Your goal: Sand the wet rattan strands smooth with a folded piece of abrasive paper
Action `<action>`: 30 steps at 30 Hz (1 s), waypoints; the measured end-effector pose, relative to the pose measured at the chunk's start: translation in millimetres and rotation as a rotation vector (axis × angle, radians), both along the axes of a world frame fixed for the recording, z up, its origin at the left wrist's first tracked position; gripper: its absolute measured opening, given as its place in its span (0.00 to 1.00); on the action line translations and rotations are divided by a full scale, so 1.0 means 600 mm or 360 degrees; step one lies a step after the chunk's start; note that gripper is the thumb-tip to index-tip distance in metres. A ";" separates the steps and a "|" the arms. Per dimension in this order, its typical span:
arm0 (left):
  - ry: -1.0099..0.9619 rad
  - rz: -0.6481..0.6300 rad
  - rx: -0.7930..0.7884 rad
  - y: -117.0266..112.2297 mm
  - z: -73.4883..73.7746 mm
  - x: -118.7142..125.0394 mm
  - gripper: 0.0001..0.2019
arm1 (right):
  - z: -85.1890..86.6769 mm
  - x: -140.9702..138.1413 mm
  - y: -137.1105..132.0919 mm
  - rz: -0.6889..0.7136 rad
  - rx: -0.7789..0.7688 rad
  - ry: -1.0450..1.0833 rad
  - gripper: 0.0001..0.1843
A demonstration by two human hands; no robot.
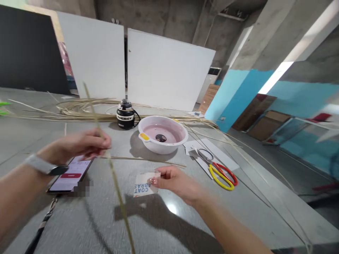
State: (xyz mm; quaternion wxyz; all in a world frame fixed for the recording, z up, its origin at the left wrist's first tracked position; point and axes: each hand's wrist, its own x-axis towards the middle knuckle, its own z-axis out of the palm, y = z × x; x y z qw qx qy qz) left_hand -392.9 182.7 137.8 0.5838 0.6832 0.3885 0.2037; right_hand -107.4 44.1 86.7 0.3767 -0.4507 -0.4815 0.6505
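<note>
My left hand (94, 143) is closed around a long thin greenish cane strip (118, 190). The strip slants from above the hand down past the bottom edge of the view. Between thumb and fingers, my right hand (172, 180) pinches a small piece of sandpaper (144, 185), its pale back with blue lettering facing me. The sandpaper is apart from the strip, a little to its right. Below my left wrist lies a phone (70, 176) with its screen lit, and a strap (43, 224) runs from it. Another strip (148, 160) rests on the table beyond my hands.
A white basin (162, 146) with water stands ahead, beside a black bottle (125, 116). Scissors with red and yellow handles (222, 176) and a second, dark-handled pair (206, 153) lie on white paper (212, 150) at right. Coiled cane (76, 107) lies along the back.
</note>
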 end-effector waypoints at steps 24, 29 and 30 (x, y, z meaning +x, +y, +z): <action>-0.0272 -0.0124 0.0050 0.009 -0.055 0.132 0.24 | -0.016 -0.075 0.023 -0.0431 0.0097 0.0324 0.18; -0.0400 -0.0056 -0.0282 -0.081 -0.125 0.133 0.27 | -0.002 -0.035 0.021 -0.0885 0.0215 0.0559 0.15; -0.0381 -0.0082 -0.0313 -0.102 -0.138 0.132 0.28 | -0.003 -0.030 0.021 -0.0926 0.0226 0.0588 0.15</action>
